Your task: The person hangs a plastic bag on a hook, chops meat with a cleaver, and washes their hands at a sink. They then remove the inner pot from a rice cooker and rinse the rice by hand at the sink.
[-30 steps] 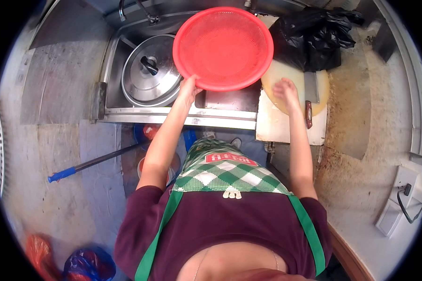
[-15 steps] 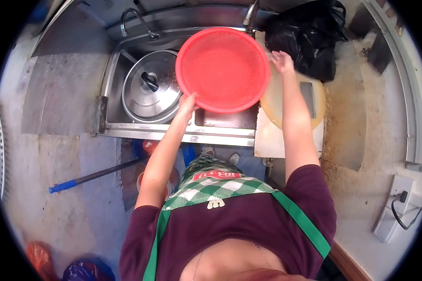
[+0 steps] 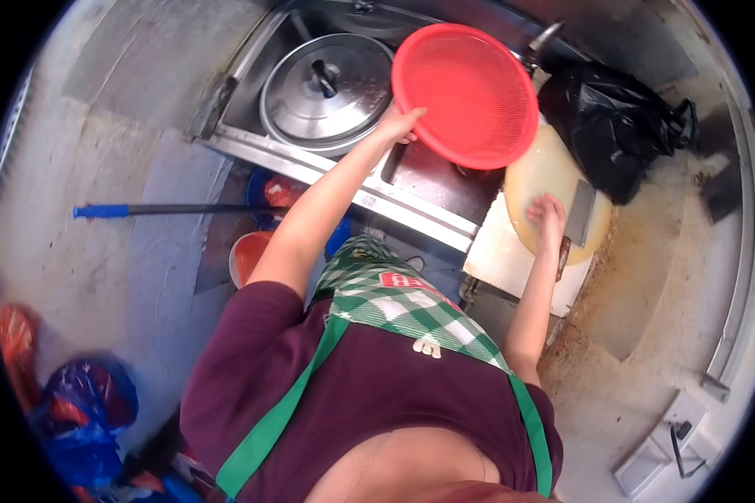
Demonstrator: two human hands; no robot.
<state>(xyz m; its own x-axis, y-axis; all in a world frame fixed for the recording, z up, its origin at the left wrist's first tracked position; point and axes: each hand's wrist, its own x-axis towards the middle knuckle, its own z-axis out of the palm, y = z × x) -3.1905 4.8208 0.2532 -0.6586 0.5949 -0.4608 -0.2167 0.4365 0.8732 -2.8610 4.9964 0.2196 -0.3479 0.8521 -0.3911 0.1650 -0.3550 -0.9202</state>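
Note:
A red round plastic colander (image 3: 466,96) is tilted over the right part of the sink, its mesh inside facing up. My left hand (image 3: 401,124) grips its rim at the lower left. Over the round yellowish cutting board (image 3: 524,172) is my right hand (image 3: 547,214), fingers apart and slightly curled, holding nothing. Close to its right lies a cleaver (image 3: 580,214) on the board, its wooden handle partly behind my wrist. A large metal pot lid (image 3: 335,88) with a black knob covers a pot in the left sink basin.
A black plastic bag (image 3: 617,126) sits behind the board at the right. The metal sink edge (image 3: 352,194) runs along the front. A blue-tipped pole (image 3: 168,210) and an orange-red bucket (image 3: 249,254) are below at the left. Wall sockets (image 3: 663,444) are at the lower right.
The view has turned and shifted. My right hand has come away from beside the colander, down over the board near the cleaver. The colander, still in my left hand, is tilted more.

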